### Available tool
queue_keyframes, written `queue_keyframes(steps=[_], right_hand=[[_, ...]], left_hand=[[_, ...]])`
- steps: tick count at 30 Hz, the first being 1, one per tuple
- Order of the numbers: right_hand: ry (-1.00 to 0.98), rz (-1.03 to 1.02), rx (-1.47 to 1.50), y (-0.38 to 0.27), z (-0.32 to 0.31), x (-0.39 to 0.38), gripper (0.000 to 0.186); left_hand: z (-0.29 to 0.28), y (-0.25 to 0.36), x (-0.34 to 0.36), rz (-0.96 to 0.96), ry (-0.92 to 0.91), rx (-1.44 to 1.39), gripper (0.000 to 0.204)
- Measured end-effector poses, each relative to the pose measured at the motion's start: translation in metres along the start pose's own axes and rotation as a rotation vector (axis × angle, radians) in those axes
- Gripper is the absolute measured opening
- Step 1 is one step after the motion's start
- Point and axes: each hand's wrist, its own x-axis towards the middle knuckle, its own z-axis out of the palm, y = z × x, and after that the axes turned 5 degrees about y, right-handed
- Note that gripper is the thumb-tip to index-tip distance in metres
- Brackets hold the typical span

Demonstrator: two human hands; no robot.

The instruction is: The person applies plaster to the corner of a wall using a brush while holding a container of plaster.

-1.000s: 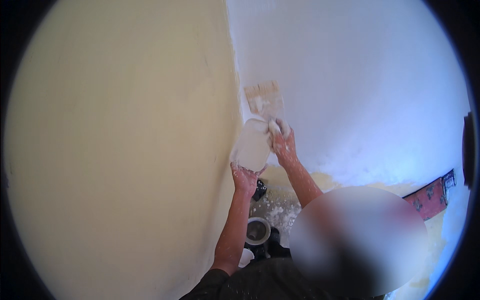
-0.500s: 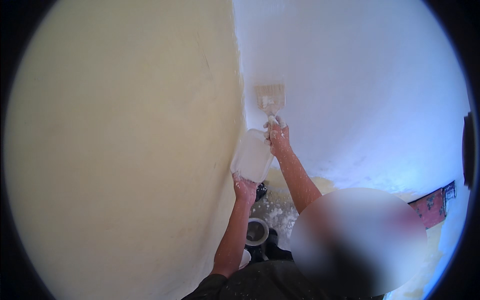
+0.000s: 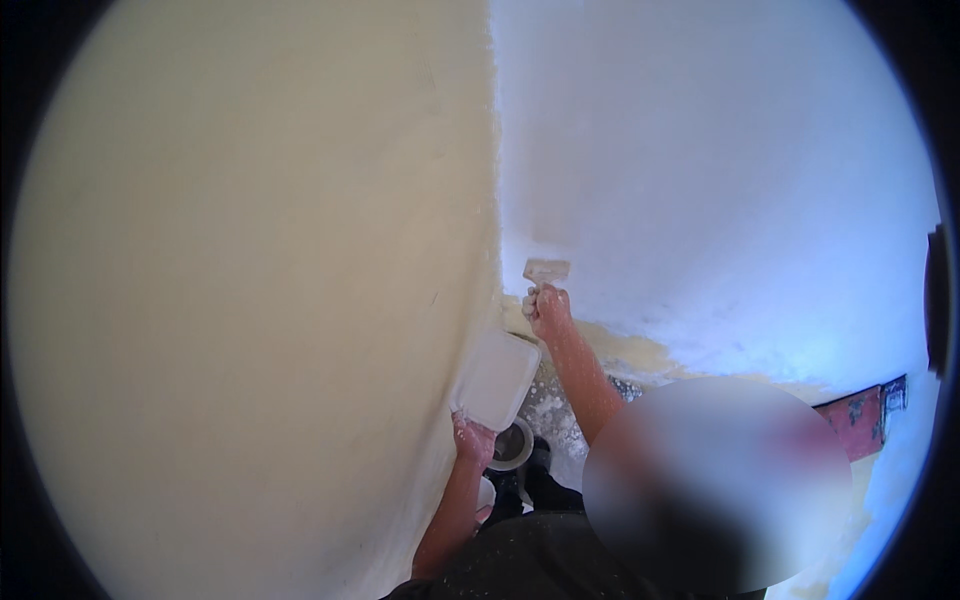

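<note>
My right hand (image 3: 550,310), its fingers spattered white, is closed round the handle of a wide flat paintbrush (image 3: 547,270). The beige brush head rests against the white wall (image 3: 690,150), close to the corner and a little above its lower, unpainted edge. Lower and to the left, my left hand (image 3: 474,440) grips the near end of a shallow white rectangular tray (image 3: 498,378). White stuff coats the tray's inside. It is held near the yellowish wall (image 3: 260,280), below the brush and apart from it.
Under the tray, a round bucket (image 3: 513,445) stands on the white-spattered floor (image 3: 552,405) by my feet. Part of a second white container (image 3: 486,495) shows beside my left forearm. A reddish panel (image 3: 853,422) sits low at right. A blurred oval hides the lower right.
The brush has come down the white wall, toward its lower edge, with my right hand. My left hand and the tray have also moved lower. Both hands keep their hold.
</note>
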Motion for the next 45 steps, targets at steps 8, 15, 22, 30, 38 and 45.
queue_keyframes(steps=[8,15,22,30,38,45], right_hand=[[-0.002,-0.885,-2.036,-0.141,0.075,0.145,0.026],[-0.082,-1.239,-1.608,-0.279,0.249,0.042,0.026],[-0.470,-0.546,-0.235,-0.298,0.293,-0.017,0.024],[-0.361,-0.570,-0.171,-0.215,0.183,0.050,0.042],[-0.425,-0.422,-0.131,-0.041,0.017,0.155,0.050],[-0.040,-0.216,-0.156,0.091,-0.083,0.186,0.027]], left_hand=[[0.021,-0.015,-0.007,-0.069,0.004,-0.024,0.061],[0.040,0.010,-0.015,-0.043,0.000,-0.064,0.056],[0.060,0.019,-0.021,-0.029,-0.017,-0.037,0.058],[0.049,0.027,-0.036,-0.040,-0.075,-0.077,0.060],[0.040,0.033,-0.062,-0.014,0.076,0.000,0.066],[0.012,0.022,-0.064,-0.068,-0.145,-0.192,0.069]])
